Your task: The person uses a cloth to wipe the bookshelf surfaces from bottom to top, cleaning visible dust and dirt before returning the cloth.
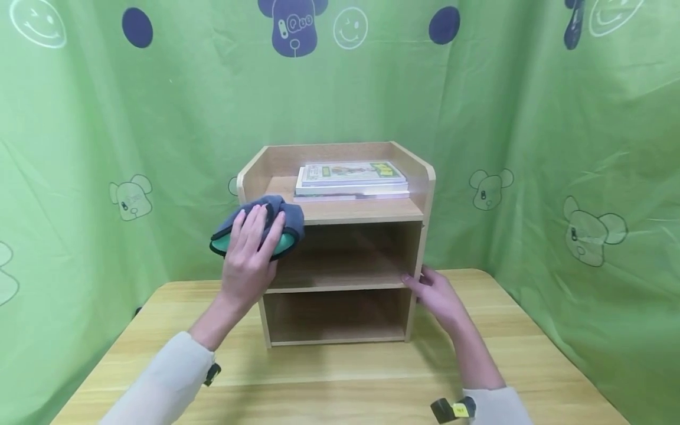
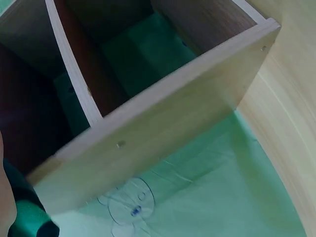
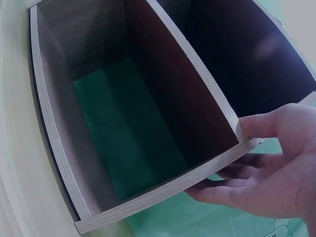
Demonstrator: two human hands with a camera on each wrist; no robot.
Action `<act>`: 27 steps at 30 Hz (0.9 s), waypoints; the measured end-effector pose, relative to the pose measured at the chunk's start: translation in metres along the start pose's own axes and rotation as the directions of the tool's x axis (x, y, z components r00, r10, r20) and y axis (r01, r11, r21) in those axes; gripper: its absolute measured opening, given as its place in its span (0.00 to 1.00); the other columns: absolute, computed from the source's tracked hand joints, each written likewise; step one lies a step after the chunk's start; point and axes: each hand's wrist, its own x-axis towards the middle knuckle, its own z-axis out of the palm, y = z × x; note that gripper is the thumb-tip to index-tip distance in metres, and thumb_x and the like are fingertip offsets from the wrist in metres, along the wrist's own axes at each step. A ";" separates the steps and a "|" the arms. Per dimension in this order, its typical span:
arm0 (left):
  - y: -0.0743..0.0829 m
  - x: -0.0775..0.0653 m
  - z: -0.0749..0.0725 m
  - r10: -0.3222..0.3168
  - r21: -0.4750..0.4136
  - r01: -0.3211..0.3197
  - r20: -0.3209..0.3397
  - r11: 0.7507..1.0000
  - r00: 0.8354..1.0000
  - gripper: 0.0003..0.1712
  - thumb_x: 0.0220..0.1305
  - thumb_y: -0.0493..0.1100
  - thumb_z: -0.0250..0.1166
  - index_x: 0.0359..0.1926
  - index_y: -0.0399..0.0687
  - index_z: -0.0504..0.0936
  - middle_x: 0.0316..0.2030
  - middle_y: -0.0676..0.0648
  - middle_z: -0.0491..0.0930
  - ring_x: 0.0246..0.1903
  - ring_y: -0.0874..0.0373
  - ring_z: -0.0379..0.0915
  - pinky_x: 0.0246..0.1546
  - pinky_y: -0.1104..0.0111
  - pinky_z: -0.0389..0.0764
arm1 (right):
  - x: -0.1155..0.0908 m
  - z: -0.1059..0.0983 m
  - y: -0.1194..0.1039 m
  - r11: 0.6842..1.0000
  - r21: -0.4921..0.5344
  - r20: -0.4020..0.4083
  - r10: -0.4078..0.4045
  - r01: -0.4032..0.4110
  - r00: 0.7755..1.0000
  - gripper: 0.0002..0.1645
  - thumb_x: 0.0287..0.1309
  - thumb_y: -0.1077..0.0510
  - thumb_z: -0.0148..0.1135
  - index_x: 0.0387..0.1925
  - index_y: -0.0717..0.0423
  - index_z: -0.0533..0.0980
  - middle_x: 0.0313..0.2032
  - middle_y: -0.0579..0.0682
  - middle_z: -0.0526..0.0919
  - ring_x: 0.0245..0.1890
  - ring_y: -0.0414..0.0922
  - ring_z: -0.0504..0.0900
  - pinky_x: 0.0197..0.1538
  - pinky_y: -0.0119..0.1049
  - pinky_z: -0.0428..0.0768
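A light wooden shelf unit [image 1: 345,211] with a railed top and two open compartments stands at the middle of the table. My left hand [image 1: 247,260] holds a blue-grey and green cloth [image 1: 289,221] with dark edging against the upper left side of the unit, fingers spread over it. In the left wrist view, a green part of the cloth [image 2: 29,217] shows at the lower left corner. My right hand [image 3: 281,173] grips the unit's right side panel, thumb at the front edge by the middle board and fingers round the outer face.
A small stack of books [image 1: 353,174] lies on the top board, inside the raised rails. Wooden tabletop [image 1: 329,383] extends in front of the unit. A green patterned curtain [image 1: 372,88] hangs behind and along both sides.
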 end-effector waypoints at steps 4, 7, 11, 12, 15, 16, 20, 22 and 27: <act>0.015 0.010 0.012 0.020 0.016 -0.020 -0.016 1.000 1.000 0.29 0.61 0.28 0.60 0.64 0.42 0.78 0.62 0.32 0.78 0.64 0.38 0.73 0.70 0.44 0.67 | 0.000 -0.002 -0.001 1.000 -0.009 -0.001 0.012 -0.012 1.000 0.45 0.72 0.44 0.56 0.77 0.65 0.53 0.73 0.69 0.63 0.71 0.65 0.66 0.70 0.59 0.70; 0.034 0.022 0.025 0.047 0.032 -0.047 0.003 0.998 0.999 0.27 0.64 0.30 0.58 0.64 0.44 0.79 0.63 0.34 0.77 0.65 0.40 0.73 0.71 0.43 0.65 | 0.000 -0.001 -0.002 1.000 -0.016 0.000 0.016 -0.016 1.000 0.46 0.72 0.44 0.56 0.77 0.65 0.51 0.73 0.70 0.62 0.72 0.66 0.65 0.70 0.59 0.69; 0.070 0.043 0.051 0.103 0.062 -0.108 0.071 0.992 0.992 0.26 0.67 0.34 0.55 0.66 0.49 0.78 0.65 0.35 0.76 0.66 0.42 0.72 0.71 0.42 0.63 | -0.001 -0.001 -0.002 1.000 -0.003 0.004 0.014 -0.014 1.000 0.46 0.72 0.44 0.56 0.77 0.66 0.52 0.72 0.71 0.63 0.71 0.66 0.66 0.69 0.60 0.70; 0.080 0.048 0.058 0.117 0.074 -0.123 0.086 0.990 0.989 0.26 0.68 0.36 0.55 0.66 0.50 0.78 0.65 0.36 0.75 0.66 0.43 0.72 0.71 0.43 0.64 | -0.001 0.000 -0.001 1.000 0.002 0.003 0.012 -0.012 1.000 0.45 0.72 0.45 0.56 0.77 0.65 0.54 0.72 0.70 0.64 0.71 0.66 0.67 0.69 0.59 0.70; 0.109 0.063 0.078 0.148 0.081 -0.158 0.121 0.984 0.982 0.26 0.69 0.38 0.55 0.67 0.52 0.77 0.66 0.36 0.75 0.67 0.43 0.72 0.71 0.45 0.64 | -0.002 0.000 0.001 1.000 0.021 -0.005 -0.009 0.009 1.000 0.39 0.73 0.47 0.56 0.75 0.62 0.59 0.70 0.67 0.69 0.69 0.64 0.70 0.67 0.58 0.73; 0.118 0.067 0.084 0.164 0.088 -0.176 0.128 0.980 0.978 0.25 0.69 0.40 0.56 0.67 0.53 0.77 0.66 0.36 0.75 0.67 0.43 0.72 0.70 0.45 0.65 | -0.002 0.000 0.002 0.999 0.031 -0.006 -0.020 0.020 1.000 0.37 0.73 0.49 0.56 0.75 0.61 0.61 0.69 0.67 0.70 0.68 0.63 0.72 0.66 0.58 0.74; 0.143 0.080 0.102 0.240 0.121 -0.257 0.140 0.959 0.961 0.23 0.73 0.44 0.54 0.66 0.54 0.78 0.64 0.36 0.77 0.64 0.45 0.74 0.66 0.48 0.69 | -0.002 -0.001 0.005 0.998 0.054 -0.012 -0.041 0.041 0.999 0.32 0.74 0.52 0.54 0.73 0.60 0.65 0.65 0.65 0.74 0.64 0.60 0.75 0.64 0.56 0.77; 0.148 0.085 0.107 0.272 0.150 -0.291 0.137 0.945 0.953 0.22 0.75 0.45 0.52 0.65 0.55 0.79 0.61 0.38 0.79 0.61 0.46 0.75 0.62 0.49 0.71 | -0.002 -0.001 0.005 0.998 0.050 -0.012 -0.031 0.032 0.999 0.31 0.74 0.52 0.54 0.72 0.59 0.65 0.65 0.65 0.75 0.63 0.59 0.76 0.64 0.55 0.77; 0.141 0.095 0.106 0.309 0.164 -0.332 0.150 0.929 0.939 0.20 0.76 0.44 0.50 0.62 0.57 0.81 0.58 0.42 0.82 0.59 0.50 0.76 0.58 0.53 0.72 | -0.001 -0.002 0.003 0.999 0.036 -0.026 -0.032 0.033 0.999 0.29 0.74 0.51 0.53 0.71 0.58 0.68 0.64 0.62 0.77 0.63 0.58 0.76 0.63 0.55 0.78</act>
